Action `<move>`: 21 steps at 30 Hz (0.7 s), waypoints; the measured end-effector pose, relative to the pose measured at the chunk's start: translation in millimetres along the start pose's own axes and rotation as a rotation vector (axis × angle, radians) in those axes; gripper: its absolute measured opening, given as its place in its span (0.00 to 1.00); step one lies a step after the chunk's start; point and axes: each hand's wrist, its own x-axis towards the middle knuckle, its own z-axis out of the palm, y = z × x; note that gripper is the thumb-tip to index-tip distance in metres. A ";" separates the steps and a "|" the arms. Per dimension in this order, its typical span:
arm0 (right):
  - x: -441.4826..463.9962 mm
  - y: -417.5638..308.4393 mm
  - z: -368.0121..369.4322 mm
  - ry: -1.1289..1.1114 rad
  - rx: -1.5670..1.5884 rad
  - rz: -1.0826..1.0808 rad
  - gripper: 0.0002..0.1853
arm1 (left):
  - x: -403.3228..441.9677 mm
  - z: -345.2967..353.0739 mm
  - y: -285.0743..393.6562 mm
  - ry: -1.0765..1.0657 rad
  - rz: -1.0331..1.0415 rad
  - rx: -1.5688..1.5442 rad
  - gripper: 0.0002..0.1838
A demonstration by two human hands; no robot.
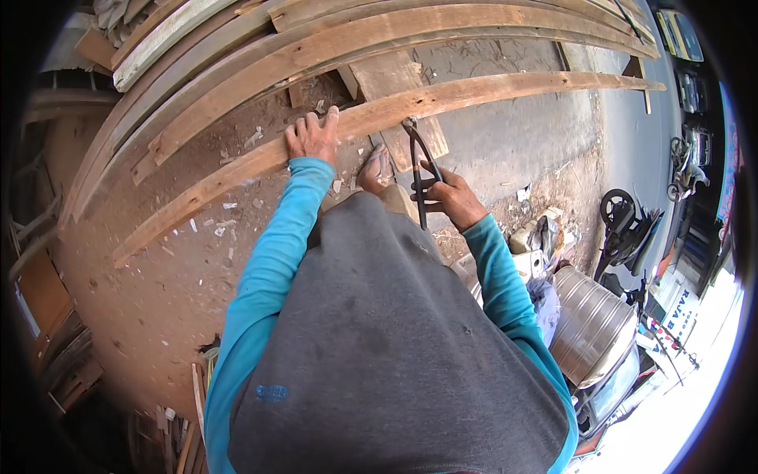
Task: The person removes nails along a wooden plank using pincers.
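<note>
A long wooden beam (466, 89) runs across the view, from the lower left to the upper right. My left hand (313, 138) is closed over its edge, fingers on top. To the right, my right hand (450, 197) is wrapped round the handles of dark metal pincers (415, 154). The pincers' jaws touch the near edge of the beam, and their handles stand somewhat apart. A short wide board (433, 136) lies beneath the beam.
More long planks (339, 54) are stacked beyond the beam. Wood scraps and chips litter the floor (158, 292). A ribbed metal drum (592, 320) and bags stand at the right, with a motorbike (628, 233) and a road further off.
</note>
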 end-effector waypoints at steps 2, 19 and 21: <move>1.3 -3.4 -9.4 -0.032 0.029 0.011 0.36 | -1.7 -0.7 0.0 0.026 0.011 -0.001 0.33; 34.0 24.5 64.5 0.380 -0.181 -0.261 0.20 | 74.7 -26.1 -42.2 -0.497 0.045 -0.331 0.43; 26.8 3.5 34.7 0.407 -0.014 -0.312 0.25 | 53.0 -39.9 -54.0 -0.308 0.103 -0.423 0.45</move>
